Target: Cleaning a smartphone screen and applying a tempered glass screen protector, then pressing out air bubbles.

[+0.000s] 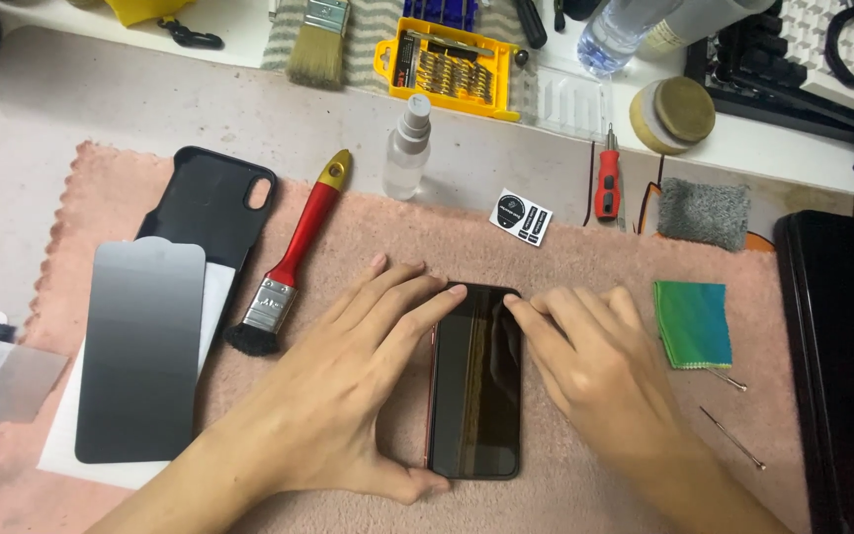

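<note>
Both hands lie flat, fingers extended: left hand (348, 396) braces the phone (474, 386), right hand (595, 366) presses at 1 o'clock. Uneven pressure could shift it.

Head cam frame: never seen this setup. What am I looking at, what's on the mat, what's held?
There is no machine: a person works bare-handed, and the single picture comes from a camera on their head, looking down. Both hands rest on a dark phone lying on a pink mat. The left hand steadies its left edge, thumb near the bottom corner; the right hand presses fingers near its top. Neither lifts it. Nearby lie a red-handled brush, a black phone case, a grey protector sheet, a spray bottle and a green cloth.
</note>
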